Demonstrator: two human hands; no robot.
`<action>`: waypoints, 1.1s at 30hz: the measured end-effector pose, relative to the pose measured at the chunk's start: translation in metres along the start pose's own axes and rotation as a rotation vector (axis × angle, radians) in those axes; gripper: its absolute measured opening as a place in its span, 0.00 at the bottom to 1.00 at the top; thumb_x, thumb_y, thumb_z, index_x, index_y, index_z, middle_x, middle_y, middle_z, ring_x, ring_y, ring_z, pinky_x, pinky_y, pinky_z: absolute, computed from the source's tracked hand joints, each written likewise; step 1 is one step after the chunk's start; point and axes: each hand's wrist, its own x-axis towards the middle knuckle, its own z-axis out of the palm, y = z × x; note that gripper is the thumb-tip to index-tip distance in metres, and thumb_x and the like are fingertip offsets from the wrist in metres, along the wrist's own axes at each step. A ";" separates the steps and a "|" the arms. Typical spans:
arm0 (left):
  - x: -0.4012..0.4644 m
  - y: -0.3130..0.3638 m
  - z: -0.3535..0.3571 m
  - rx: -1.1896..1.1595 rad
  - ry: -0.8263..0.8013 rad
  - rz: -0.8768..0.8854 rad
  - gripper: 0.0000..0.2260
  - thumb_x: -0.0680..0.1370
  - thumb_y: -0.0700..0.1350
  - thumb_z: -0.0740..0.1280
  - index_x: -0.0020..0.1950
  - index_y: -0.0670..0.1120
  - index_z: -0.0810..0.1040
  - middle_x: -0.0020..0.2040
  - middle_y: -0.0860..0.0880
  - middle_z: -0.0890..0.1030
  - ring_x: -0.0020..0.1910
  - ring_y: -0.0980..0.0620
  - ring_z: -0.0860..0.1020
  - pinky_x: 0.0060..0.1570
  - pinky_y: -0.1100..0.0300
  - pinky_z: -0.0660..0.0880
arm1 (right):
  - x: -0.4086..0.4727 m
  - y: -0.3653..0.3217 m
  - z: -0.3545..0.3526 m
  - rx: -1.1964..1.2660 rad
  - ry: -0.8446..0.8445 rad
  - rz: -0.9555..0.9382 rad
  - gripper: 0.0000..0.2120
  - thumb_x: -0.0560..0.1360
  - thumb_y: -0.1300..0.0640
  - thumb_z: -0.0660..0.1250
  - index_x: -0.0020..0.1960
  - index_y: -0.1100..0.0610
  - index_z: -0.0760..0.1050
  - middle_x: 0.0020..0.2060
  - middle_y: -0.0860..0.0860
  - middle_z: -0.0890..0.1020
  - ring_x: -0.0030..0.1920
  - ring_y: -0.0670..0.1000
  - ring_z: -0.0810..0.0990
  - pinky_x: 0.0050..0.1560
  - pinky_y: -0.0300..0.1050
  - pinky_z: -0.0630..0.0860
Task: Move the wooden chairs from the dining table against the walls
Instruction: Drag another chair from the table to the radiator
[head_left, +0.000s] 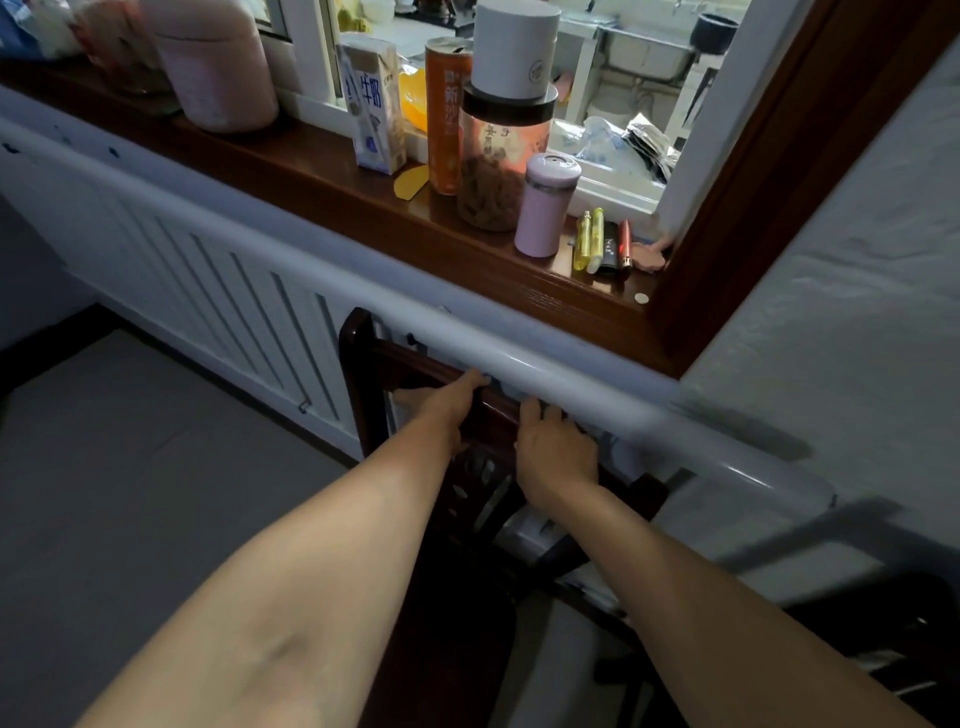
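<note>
Below the windowsill, one wooden chair is set against the radiator wall; its top rail is gripped by left hand and right hand fingers. Other chairs unseen.

The dark carved wooden chair is mostly hidden under both forearms, its seat and legs lost in shadow; the fingertips curl behind its top rail, unseen.

Chair against wall under windowsill, radiator to its left.
</note>
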 end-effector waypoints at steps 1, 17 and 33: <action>0.000 -0.003 0.002 0.005 -0.004 -0.004 0.49 0.71 0.45 0.74 0.78 0.45 0.41 0.70 0.40 0.69 0.65 0.42 0.73 0.60 0.45 0.75 | -0.001 0.002 0.003 0.019 -0.001 0.000 0.28 0.78 0.59 0.62 0.73 0.60 0.55 0.67 0.62 0.69 0.62 0.60 0.74 0.54 0.54 0.75; 0.000 -0.010 0.012 0.030 -0.055 0.027 0.43 0.75 0.46 0.72 0.78 0.40 0.44 0.71 0.40 0.69 0.65 0.44 0.73 0.53 0.52 0.75 | -0.005 0.003 0.015 0.061 0.052 0.014 0.41 0.72 0.53 0.71 0.76 0.60 0.50 0.70 0.61 0.65 0.69 0.60 0.65 0.69 0.55 0.63; -0.025 -0.020 -0.054 0.226 -0.007 0.125 0.29 0.77 0.50 0.68 0.73 0.40 0.65 0.68 0.41 0.74 0.64 0.43 0.74 0.52 0.57 0.72 | -0.040 -0.032 -0.004 0.093 0.061 -0.148 0.41 0.73 0.53 0.69 0.77 0.59 0.49 0.74 0.63 0.55 0.74 0.63 0.56 0.73 0.57 0.58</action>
